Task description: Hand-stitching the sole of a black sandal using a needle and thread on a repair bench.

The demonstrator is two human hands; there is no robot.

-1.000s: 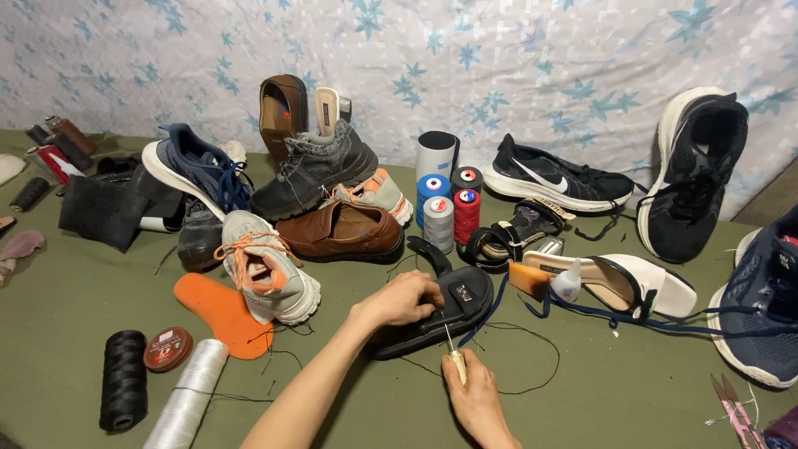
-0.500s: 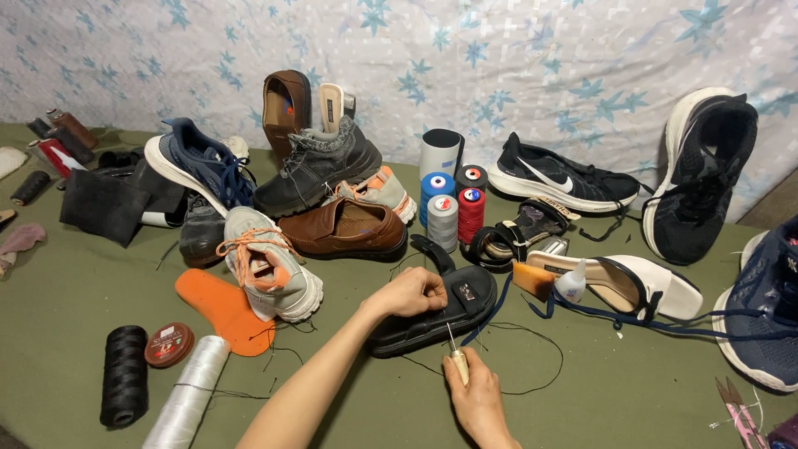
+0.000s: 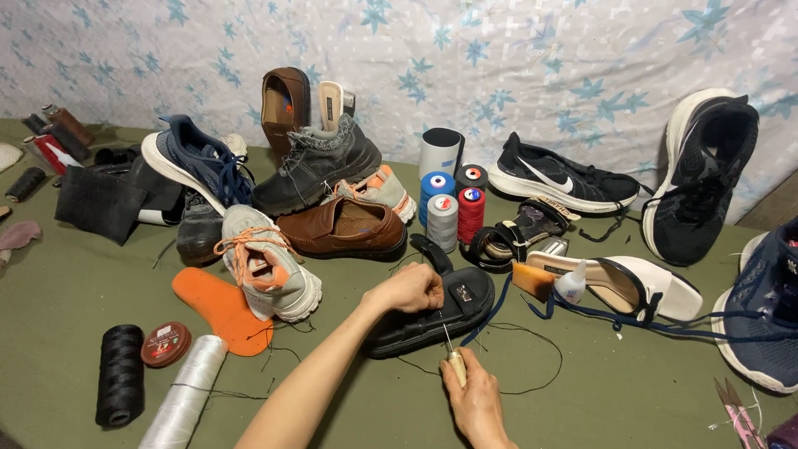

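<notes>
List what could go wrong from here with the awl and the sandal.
The left hand pins the black sandal close to where the awl in the right hand points, so a slip might prick the fingers. Loose dark thread loops around the work and could snag. The small glue bottle nearby could tip.

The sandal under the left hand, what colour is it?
Black; the sandal shows best in the head view.
</notes>
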